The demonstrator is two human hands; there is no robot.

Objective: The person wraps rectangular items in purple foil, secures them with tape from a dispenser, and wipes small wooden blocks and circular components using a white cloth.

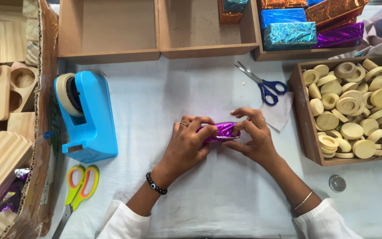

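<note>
Seen from the head camera, two hands meet at the middle of a white-covered counter (226, 194) over a small parcel (221, 132) wrapped in shiny purple foil. The left hand (186, 144) covers the parcel's left end, its grip closed with fingers curled over the top; the right hand (253, 137) pinches the right end, fingers bent onto the foil. The parcel lies between the two palms, its long axis running left to right across the view, resting on or just above the cloth (which of the two cannot be told).

To the left stands a blue tape dispenser (89, 119), with orange-and-yellow scissors (80, 188) just below it. Blue-handled scissors (261, 82) lie behind the hands, near a white paper scrap (281, 115). On the right, a wooden tray (301, 119) holds many round wooden discs (354, 110). Along the far edge sit open wooden boxes (111, 31), one stacked with foil-wrapped blocks (288, 33) in blue, orange and purple. A carton of wooden blocks (1, 88) fills the left margin.
</note>
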